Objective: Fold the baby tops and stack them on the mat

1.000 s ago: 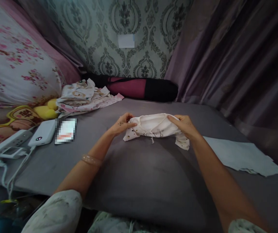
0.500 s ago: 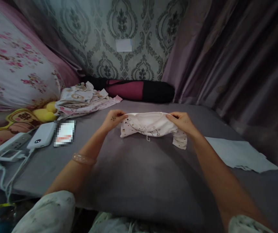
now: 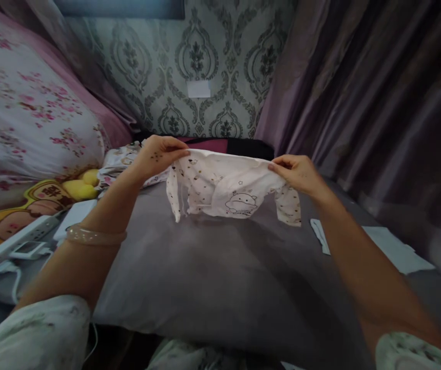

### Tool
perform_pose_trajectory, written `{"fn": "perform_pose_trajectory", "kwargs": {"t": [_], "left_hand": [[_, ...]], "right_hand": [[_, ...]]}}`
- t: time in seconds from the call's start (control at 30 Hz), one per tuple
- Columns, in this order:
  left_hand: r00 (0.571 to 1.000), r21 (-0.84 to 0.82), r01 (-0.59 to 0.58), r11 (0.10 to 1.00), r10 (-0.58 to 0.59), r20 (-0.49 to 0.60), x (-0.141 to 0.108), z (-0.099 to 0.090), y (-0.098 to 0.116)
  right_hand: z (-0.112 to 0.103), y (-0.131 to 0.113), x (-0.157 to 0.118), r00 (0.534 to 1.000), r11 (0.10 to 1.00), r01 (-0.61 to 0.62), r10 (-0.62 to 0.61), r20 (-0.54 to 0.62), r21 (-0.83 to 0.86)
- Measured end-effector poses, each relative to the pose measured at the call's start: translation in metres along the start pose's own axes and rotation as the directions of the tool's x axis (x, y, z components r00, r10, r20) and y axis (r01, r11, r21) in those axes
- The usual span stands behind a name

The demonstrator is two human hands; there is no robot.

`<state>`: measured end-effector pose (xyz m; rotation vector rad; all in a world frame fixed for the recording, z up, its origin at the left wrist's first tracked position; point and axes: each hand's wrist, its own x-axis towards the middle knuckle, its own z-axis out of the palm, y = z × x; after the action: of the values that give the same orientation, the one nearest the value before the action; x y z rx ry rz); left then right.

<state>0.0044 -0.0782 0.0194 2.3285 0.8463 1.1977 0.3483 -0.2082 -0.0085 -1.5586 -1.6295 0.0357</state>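
Lifted higher than a second ago, a white printed garment [image 3: 239, 190] now hangs at centre dial, over the grey surface [image 3: 205, 272]. Left hand [image 3: 158, 156] pinches its upper edge at ten o'clock and right hand [image 3: 301, 174] at two, apparently so its front hangs spread; pale cloth [image 3: 393, 246] lies apart at four o'clock.

Pale, glossy, rounded bangle [image 3: 97, 237] worn on left forearm [image 3: 118, 203]. Back of left hand [image 3: 161, 155] marked with cluster of small dark dots; back of right hand [image 3: 300, 174] marked more faintly. Left sleeve [image 3: 39, 331] cut loose and wide, whitish, printed with soft grey-green motifs; right sleeve [image 3: 410, 353] patterned alike, partly cropped. Similar pale printed cloth [image 3: 193, 357] worn lower down, seen at bottom edge.
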Motion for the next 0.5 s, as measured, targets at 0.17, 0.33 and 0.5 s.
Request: {"fn": "perform_pose_trajectory", "kwargs": {"t": [0.17,0.33,0.5], "left_hand": [[0.997,-0.051,0.076,0.996,-0.077,-0.022,0.005,-0.005,-0.011],[0.989,-0.03,0.001,1.0,-0.005,-0.148,0.008,-0.001,-0.017],[0.962,0.165,-0.131,0.978,0.165,-0.216,0.009,0.008,-0.009]], "right_hand": [[-0.006,-0.02,0.01,0.998,0.995,0.068,-0.069,-0.011,-0.071],[-0.01,-0.03,0.016,0.972,0.966,0.218,-0.228,-0.055,-0.14],[-0.001,-0.036,0.013,0.893,0.937,0.218,-0.304,-0.332,-0.273]]}}
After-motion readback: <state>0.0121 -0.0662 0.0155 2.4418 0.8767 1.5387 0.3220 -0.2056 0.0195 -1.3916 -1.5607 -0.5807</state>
